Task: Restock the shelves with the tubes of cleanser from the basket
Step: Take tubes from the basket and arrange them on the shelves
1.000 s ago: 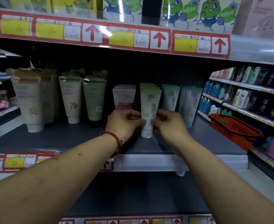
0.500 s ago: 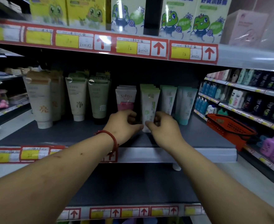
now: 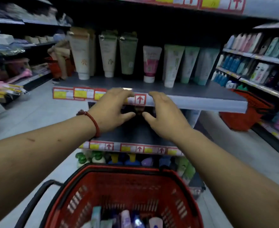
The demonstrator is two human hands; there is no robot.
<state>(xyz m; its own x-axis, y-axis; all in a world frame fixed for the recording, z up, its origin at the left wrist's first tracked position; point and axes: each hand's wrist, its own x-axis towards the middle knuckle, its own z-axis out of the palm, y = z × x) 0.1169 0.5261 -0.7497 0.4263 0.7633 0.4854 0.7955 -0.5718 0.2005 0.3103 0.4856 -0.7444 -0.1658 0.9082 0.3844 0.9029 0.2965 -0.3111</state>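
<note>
Dim, flat store light. One small glare spot sat on the front lip of the shelf [image 3: 201, 102]. The price tags [image 3: 217, 2] high above it were blown bright. The recess behind the tubes [image 3: 173, 63] on the shelf went near black, as did the bay right under the shelf. Motion blur all over: tube print was unreadable and goods far left of the shelf were smeared. Contents of the basket [image 3: 125, 168] below the shelf were soft. Wide-angle bend: racks right of the shelf leaned and curved.

I'm wearing a red cord bracelet [image 3: 94, 122], and I'm looking over a red slotted basket [image 3: 119, 172], a pink-and-white tube [image 3: 151, 63], a pale green tube [image 3: 173, 65] and yellow labels [image 3: 81, 94] bordered red.
</note>
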